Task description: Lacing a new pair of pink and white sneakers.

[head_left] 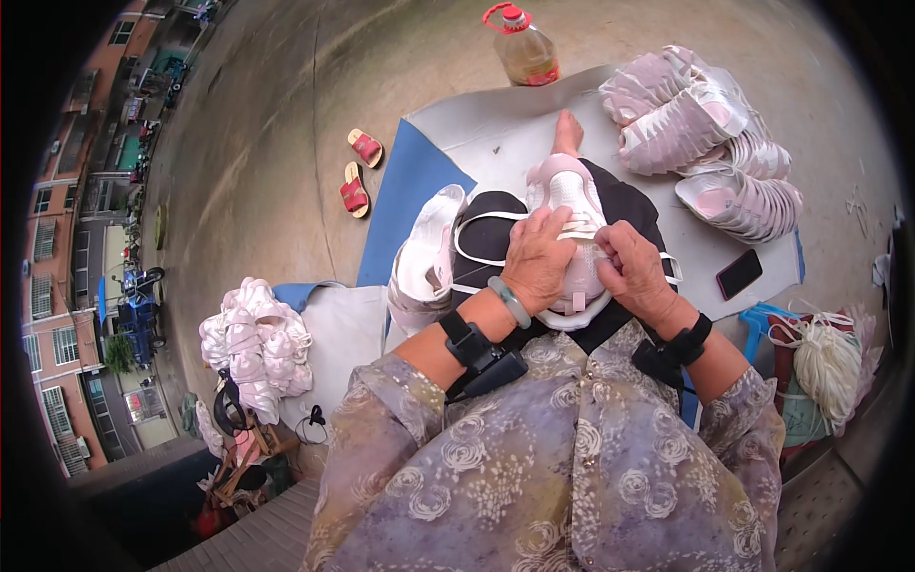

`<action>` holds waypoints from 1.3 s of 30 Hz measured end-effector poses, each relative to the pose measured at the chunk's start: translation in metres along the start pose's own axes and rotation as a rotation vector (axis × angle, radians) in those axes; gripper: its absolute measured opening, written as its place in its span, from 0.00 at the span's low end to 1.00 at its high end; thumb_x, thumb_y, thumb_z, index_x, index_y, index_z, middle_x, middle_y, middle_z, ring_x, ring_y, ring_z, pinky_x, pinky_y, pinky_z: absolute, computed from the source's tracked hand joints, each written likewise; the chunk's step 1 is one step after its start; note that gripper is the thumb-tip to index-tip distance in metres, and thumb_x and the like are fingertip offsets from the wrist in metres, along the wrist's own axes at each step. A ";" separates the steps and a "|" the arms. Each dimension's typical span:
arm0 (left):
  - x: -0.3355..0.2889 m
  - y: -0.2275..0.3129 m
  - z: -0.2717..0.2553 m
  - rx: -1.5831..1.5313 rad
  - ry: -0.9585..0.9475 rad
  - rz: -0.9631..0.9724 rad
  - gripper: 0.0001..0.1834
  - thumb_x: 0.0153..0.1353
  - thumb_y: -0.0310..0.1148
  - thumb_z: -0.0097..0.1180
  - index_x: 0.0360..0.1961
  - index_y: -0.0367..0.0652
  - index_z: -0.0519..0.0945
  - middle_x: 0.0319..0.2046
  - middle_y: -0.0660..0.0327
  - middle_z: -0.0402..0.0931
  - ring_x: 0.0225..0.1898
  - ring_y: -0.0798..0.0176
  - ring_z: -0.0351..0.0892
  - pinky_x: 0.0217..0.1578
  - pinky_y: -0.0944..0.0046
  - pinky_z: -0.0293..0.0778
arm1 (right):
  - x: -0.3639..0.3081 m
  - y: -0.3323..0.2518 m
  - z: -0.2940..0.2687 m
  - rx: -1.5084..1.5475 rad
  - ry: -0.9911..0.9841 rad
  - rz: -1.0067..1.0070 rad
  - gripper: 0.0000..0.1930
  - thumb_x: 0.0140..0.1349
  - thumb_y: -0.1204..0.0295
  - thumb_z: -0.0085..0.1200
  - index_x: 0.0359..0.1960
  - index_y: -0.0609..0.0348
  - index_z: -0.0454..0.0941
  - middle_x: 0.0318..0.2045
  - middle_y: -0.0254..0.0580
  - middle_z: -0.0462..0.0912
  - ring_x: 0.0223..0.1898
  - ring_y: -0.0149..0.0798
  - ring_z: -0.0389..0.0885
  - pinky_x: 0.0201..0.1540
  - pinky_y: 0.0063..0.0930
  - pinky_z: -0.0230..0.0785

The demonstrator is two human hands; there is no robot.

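Note:
A pink-and-white sneaker (562, 181) lies on my lap over dark trousers, its heel toward me hidden partly by my hands. My left hand (538, 262), with a pale bangle at the wrist, is closed on the shoe's left side near the eyelets. On the opposite side my right hand (637, 272) pinches close to the lacing; its fingertips cover most of what they hold, seemingly the white shoelace (674, 271). A loose lace loop (459, 234) hangs out to the left. Beside my left forearm stands another white sneaker (424, 253).
Stacked pink-and-white shoes (705, 133) lie at the far right, and another bundle (257, 343) at the left. A phone (739, 274) rests on the grey-and-blue sheet (477, 133). White laces (824, 362) hang at the right. Red slippers (355, 189) and a plastic jug (526, 55) are farther off.

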State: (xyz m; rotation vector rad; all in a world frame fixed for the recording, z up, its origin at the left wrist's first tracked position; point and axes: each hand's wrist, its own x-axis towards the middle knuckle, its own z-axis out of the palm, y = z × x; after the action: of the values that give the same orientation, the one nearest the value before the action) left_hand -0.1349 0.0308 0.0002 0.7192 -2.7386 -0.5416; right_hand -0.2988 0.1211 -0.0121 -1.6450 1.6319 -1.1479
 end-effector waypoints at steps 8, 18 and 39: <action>0.000 0.000 0.011 -0.089 0.109 -0.056 0.04 0.47 0.25 0.52 0.25 0.36 0.76 0.51 0.51 0.67 0.54 0.48 0.64 0.49 0.53 0.61 | 0.014 -0.017 0.003 -0.347 -0.033 -0.176 0.06 0.44 0.76 0.52 0.26 0.58 0.70 0.27 0.43 0.69 0.30 0.47 0.74 0.30 0.38 0.67; 0.000 -0.007 0.019 -0.220 0.171 -0.061 0.06 0.46 0.24 0.52 0.27 0.35 0.75 0.49 0.48 0.69 0.50 0.46 0.67 0.48 0.53 0.64 | 0.012 -0.005 0.003 -0.579 -0.048 -0.155 0.04 0.43 0.75 0.54 0.22 0.55 0.72 0.24 0.38 0.69 0.29 0.43 0.73 0.31 0.36 0.60; 0.000 -0.007 0.025 -0.182 0.153 -0.087 0.06 0.46 0.27 0.52 0.27 0.37 0.77 0.49 0.52 0.70 0.51 0.50 0.67 0.47 0.54 0.63 | 0.011 -0.010 0.020 -0.736 -0.086 -0.121 0.02 0.50 0.75 0.49 0.26 0.53 0.73 0.30 0.38 0.70 0.38 0.42 0.71 0.43 0.49 0.57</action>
State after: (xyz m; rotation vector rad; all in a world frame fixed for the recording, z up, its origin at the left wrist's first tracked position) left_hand -0.1405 0.0324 -0.0250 0.8016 -2.4882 -0.7126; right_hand -0.2775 0.1081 -0.0114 -2.2165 2.0600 -0.5212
